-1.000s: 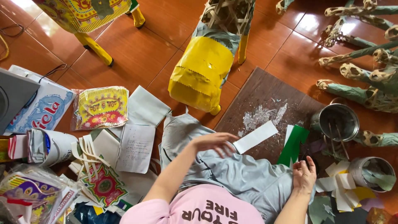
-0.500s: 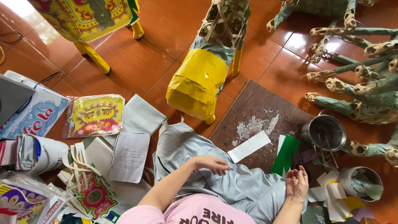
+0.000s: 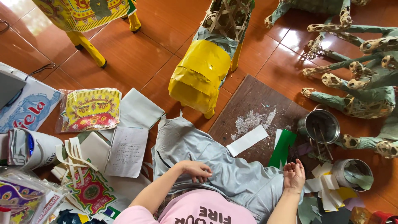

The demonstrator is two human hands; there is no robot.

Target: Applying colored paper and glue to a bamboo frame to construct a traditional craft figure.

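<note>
My left hand [image 3: 196,170] rests on the grey cloth [image 3: 215,166] over my lap, fingers loosely curled and holding nothing. My right hand [image 3: 294,176] lies palm down at the cloth's right edge, fingers apart, beside a green paper strip [image 3: 282,149]. A white paper strip [image 3: 248,140] lies on the dark wooden board [image 3: 253,112] just beyond my lap. In front of me stands a woven bamboo animal frame partly covered in yellow paper [image 3: 203,74].
A metal pot with sticks [image 3: 320,125] and a tin of paper scraps [image 3: 351,173] sit at the right. Green paper-covered frames [image 3: 360,89] crowd the far right. Printed paper sheets [image 3: 89,108], a handwritten sheet [image 3: 126,151] and white strips [image 3: 74,153] lie at the left.
My left hand has drawn back from near the white strip down onto the grey cloth. My right hand has stayed at the cloth's right edge. The view has shifted slightly.
</note>
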